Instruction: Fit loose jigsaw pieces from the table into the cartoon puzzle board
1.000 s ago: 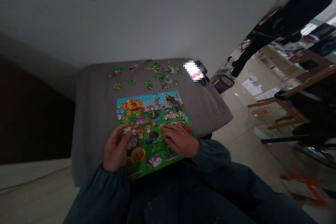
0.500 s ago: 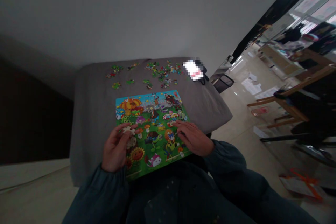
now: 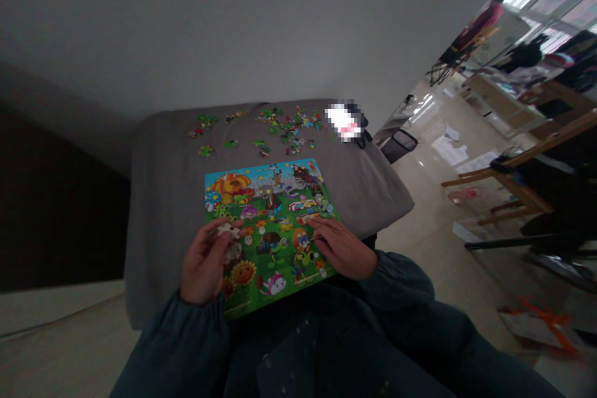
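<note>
L hand (image 3: 203,264) partly hides puzzle (image 3: 273,224); loose pcs (image 3: 290,129) nr wall (image 3: 242,25).

The left sleeve (image 3: 186,339) and right sleeve (image 3: 403,280) are loose, dark blue-green cloth, puckered where they gather at the wrists. The garment front (image 3: 291,348) is similarly dark, dotted with small pale specks (image 3: 267,357). The left hand (image 3: 205,264) and right hand (image 3: 345,249) wear nothing.
</note>
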`<state>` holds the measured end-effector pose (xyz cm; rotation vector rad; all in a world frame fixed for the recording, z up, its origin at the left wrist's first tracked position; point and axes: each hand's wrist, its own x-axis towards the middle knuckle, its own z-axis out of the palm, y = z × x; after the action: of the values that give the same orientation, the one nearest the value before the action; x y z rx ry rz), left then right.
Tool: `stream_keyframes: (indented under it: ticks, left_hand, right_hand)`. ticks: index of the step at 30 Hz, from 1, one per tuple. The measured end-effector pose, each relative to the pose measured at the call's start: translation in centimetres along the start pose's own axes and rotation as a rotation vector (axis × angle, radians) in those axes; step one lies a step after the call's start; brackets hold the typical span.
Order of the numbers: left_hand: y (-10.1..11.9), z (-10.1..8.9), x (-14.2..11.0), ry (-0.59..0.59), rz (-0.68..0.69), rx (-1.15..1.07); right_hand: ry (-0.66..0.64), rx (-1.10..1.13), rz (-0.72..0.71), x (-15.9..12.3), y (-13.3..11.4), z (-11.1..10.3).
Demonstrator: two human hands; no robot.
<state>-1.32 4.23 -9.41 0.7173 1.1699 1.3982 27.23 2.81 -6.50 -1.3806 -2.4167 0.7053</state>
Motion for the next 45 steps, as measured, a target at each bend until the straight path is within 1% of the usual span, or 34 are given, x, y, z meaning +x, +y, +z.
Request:
stream_keyframes:
  ticks: [15, 19, 22, 26, 30, 33, 38, 45]
  left_hand:
    - [-0.1, -0.2, 0.1, -0.015, -0.014, -0.02]
    - [-0.1, -0.1, 0.1, -0.01, -0.006, -0.037]
    - [0.0, 0.0, 0.0, -0.009, -0.003, -0.041]
    - [0.1, -0.1, 0.0, -0.007, -0.003, -0.038]
    - [0.1, 0.0, 0.1, 0.001, -0.016, -0.046]
    - [0.0, 0.0, 0.1, 0.0, -0.009, -0.041]
    - [0.0, 0.0, 0.1, -0.011, 0.002, -0.037]
    - [0.1, 0.0, -0.1, -0.019, -0.011, -0.046]
  right_hand:
    - [-0.011, -0.013, -0.04, -0.2, 0.2, 0.0]
    - [0.002, -0.003, -0.052, -0.2, 0.1, -0.4]
    - [0.011, 0.008, -0.078, 0.3, -0.1, -1.2]
    - [0.027, -0.015, -0.133, 2.3, -0.3, -1.6]
    - [-0.016, -0.075, -0.174, 4.4, -0.6, -0.8]
    - [-0.026, -0.11, -0.182, 5.3, -0.5, 0.1]
    - [-0.028, -0.149, -0.177, 5.8, 0.0, 0.9]
    - [-0.042, -0.118, -0.166, 5.8, 0.3, 0.8]
